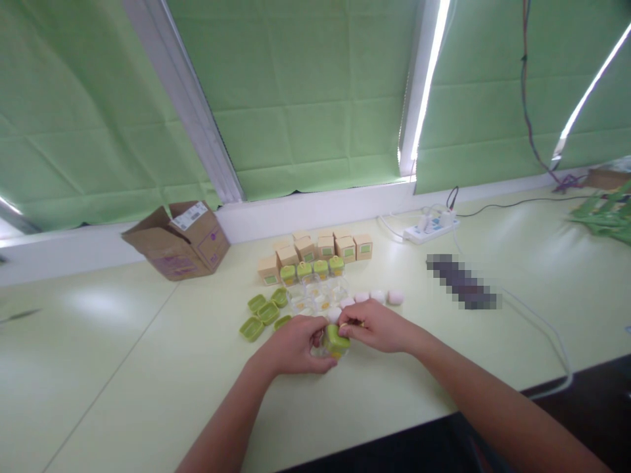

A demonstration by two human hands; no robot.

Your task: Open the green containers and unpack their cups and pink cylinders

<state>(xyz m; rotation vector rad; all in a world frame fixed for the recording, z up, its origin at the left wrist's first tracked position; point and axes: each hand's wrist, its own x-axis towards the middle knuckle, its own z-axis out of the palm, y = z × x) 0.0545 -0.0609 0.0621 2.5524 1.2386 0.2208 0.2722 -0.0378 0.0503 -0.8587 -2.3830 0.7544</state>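
Both hands meet on one small clear container with a green lid (pixel 336 341), near the table's front edge. The left hand (pixel 296 346) cups its body; the right hand (pixel 375 326) pinches the lid with its fingertips. Just beyond lie loose green lids (pixel 261 314), open clear containers (pixel 315 299) and pink rounded pieces (pixel 379 297). Behind stand small tan boxes (pixel 325 248) with green labels. An open cardboard carton (pixel 180 240) carries illegible purple print.
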